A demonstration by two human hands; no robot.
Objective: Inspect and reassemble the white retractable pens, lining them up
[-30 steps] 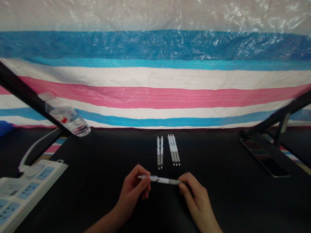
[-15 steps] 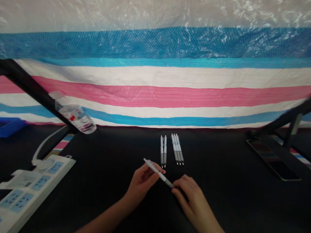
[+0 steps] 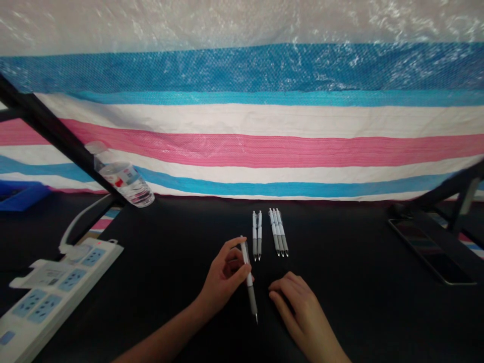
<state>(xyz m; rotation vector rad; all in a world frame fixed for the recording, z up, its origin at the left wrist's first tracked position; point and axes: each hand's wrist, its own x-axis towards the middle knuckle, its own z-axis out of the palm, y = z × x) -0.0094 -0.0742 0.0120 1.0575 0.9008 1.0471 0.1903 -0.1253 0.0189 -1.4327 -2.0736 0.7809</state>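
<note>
My left hand (image 3: 229, 272) is closed round the barrel of a white retractable pen (image 3: 248, 275) with a grey grip. The index fingertip rests on the push button at its top, and the metal tip points down toward me. My right hand (image 3: 293, 305) lies apart from the pen, to its right, fingers curled together with the thumb close beneath them and nothing visible in them. Beyond the hands, two matching pens (image 3: 257, 234) lie side by side. Next to them is a group of three more pens (image 3: 279, 232), slightly slanted.
A white power strip (image 3: 56, 287) with a plugged-in cable lies at the left. Behind it a water bottle (image 3: 126, 179) leans near a black frame bar (image 3: 56, 131). A phone (image 3: 429, 252) lies at the right, and a blue tray (image 3: 22, 195) sits far left.
The pen has swung from slanting rightward to pointing nearly straight toward me. My right hand has let go of its tip end. My left index finger has moved onto the push button.
</note>
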